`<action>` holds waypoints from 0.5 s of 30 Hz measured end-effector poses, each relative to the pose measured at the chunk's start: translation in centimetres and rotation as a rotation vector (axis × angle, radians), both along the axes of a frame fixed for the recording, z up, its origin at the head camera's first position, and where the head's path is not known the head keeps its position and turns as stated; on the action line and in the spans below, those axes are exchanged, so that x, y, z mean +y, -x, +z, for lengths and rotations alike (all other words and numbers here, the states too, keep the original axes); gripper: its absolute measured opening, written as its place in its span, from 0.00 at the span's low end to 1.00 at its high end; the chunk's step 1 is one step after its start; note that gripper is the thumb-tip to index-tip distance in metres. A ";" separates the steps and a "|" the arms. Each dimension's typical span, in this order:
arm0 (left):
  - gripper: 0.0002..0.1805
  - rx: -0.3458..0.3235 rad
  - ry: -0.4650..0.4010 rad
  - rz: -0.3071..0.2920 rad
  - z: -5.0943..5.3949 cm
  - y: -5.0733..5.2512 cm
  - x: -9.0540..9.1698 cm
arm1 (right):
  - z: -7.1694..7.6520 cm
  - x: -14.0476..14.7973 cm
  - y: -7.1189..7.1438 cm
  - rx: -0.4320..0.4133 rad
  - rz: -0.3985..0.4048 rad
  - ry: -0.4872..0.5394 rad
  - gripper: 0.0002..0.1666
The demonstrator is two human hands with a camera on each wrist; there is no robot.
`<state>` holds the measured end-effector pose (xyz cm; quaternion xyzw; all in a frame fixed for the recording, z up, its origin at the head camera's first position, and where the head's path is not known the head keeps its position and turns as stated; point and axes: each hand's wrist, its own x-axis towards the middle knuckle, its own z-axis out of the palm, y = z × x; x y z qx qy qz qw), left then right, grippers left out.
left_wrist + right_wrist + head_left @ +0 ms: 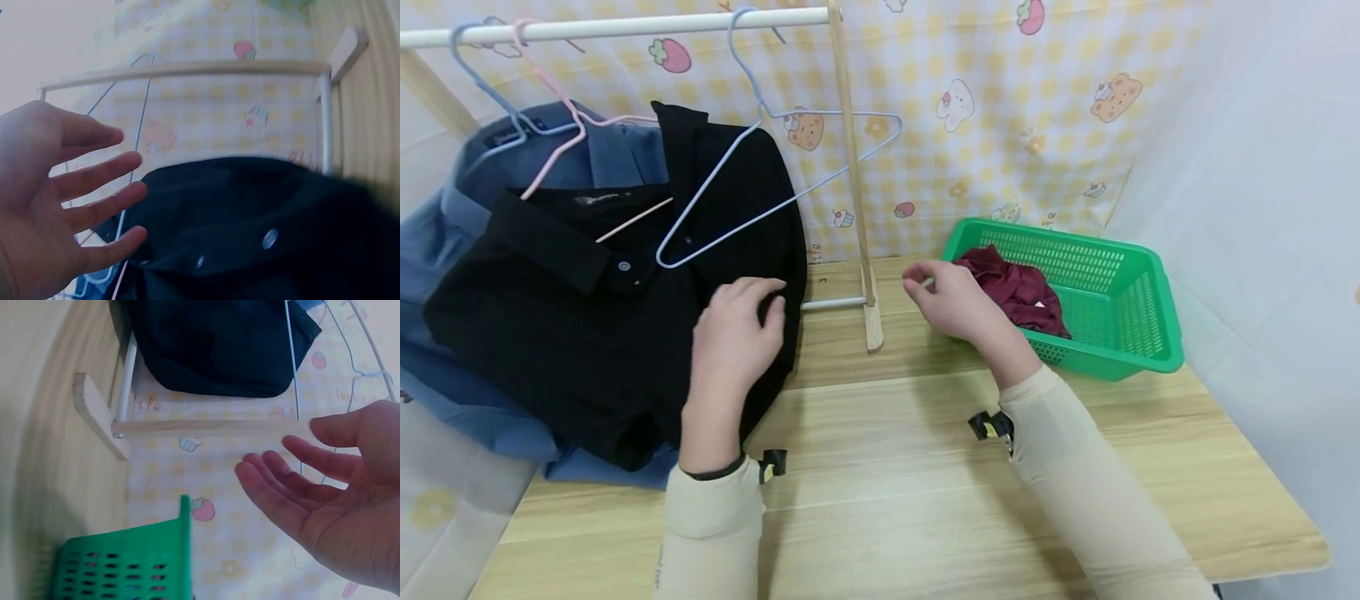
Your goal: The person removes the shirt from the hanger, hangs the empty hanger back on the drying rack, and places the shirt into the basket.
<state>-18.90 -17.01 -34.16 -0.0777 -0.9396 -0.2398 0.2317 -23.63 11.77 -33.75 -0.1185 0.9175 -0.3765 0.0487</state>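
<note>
My left hand (737, 329) hovers in front of a black shirt (625, 350), its fingers parted and loosely bent around nothing. In the left wrist view those fingers spread beside the shirt's buttons. The shirt hangs on a pink hanger (561, 154), in front of a blue shirt (467, 196) on a blue hanger (512, 117). A bare light-blue hanger (775, 204) hangs at the rack's right end. My right hand (951, 300) is relaxed and holds nothing, near the left side of a green basket (1127, 367). Inside the basket lies a crumpled maroon garment (1022, 292).
The rack has a white top rail (625, 27) and a wooden upright (850, 158) standing between the hands. A wooden table (880, 483) lies under everything. Behind hangs a yellow checked cloth (1000, 158) with printed cartoons. A white wall (1262, 167) closes the right side.
</note>
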 end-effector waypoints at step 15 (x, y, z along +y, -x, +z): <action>0.17 0.323 -0.183 0.292 6.6 2.4 -8.5 | 4.2 -3.6 7.9 0.043 -0.047 0.146 0.33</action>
